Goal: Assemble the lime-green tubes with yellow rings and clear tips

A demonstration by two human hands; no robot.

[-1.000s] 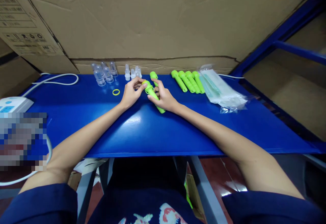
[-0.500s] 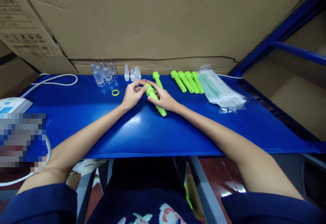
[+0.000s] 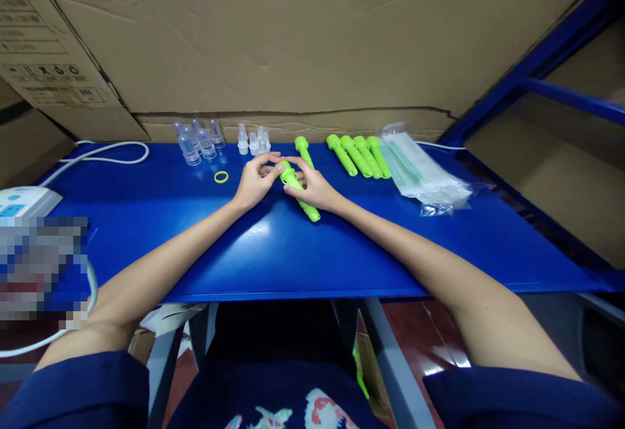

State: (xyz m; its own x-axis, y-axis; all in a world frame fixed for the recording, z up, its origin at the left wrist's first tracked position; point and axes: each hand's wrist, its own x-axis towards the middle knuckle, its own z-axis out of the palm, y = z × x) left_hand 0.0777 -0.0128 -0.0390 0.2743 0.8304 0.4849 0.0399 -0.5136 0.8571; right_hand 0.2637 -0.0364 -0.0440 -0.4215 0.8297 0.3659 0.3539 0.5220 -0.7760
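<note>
Both hands meet over the far middle of the blue table (image 3: 273, 253). My right hand (image 3: 315, 188) is wrapped round a lime green plastic handle (image 3: 299, 193) that slants toward me. My left hand (image 3: 254, 181) pinches the handle's far end with thumb and fingertips. A second green handle (image 3: 303, 150) lies just behind my hands. A yellow ring (image 3: 221, 177) lies on the table left of my left hand.
Several green handles (image 3: 359, 154) lie in a row at the back right, beside clear plastic bags (image 3: 422, 175). Clear caps (image 3: 198, 139) and small white parts (image 3: 252, 140) stand at the back. A white device (image 3: 22, 200) with a cable sits at left. Cardboard walls the back.
The held handle's near end has dropped a little toward me, and both hands shifted slightly over it. The second handle behind is less covered than before.
</note>
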